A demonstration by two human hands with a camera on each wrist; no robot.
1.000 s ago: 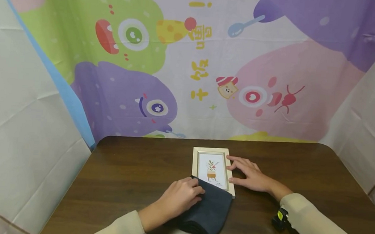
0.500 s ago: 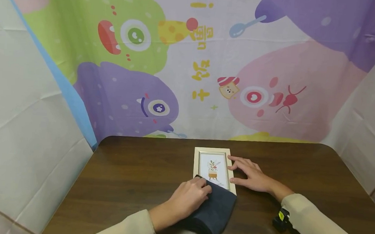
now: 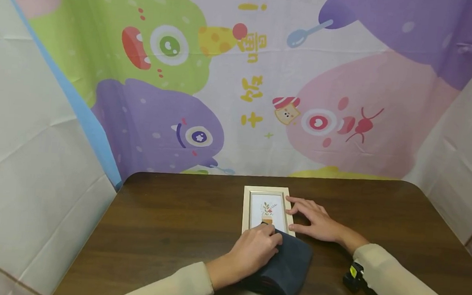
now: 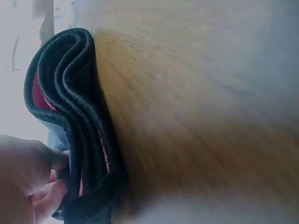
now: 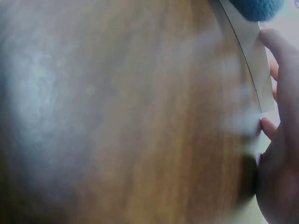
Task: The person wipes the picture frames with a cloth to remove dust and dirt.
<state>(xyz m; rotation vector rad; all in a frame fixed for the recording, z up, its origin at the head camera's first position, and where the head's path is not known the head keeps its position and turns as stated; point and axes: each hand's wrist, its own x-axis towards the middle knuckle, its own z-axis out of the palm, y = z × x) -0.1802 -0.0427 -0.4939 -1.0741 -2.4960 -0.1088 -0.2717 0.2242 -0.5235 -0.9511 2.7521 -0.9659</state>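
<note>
A picture frame with a pale wooden border and a potted plant print lies on the dark wood table, in the middle of the head view. My left hand pinches a folded dark blue cloth that covers the lower part of the frame. In the left wrist view several layers of the cloth show, with pink between them, and the thumb and fingers grip its near side. My right hand rests at the frame's right edge, thumb and fingertips spread and touching it. The frame's lower corners are hidden under cloth and hand.
The brown table has rounded far corners. A printed cartoon curtain hangs right behind its far edge. Pale panels stand left and right. A small black device sits at the right wrist.
My left hand and the cloth have slid to the right across the lower part of the picture frame, covering more of the plant print. The right hand and the frame stay in place.
</note>
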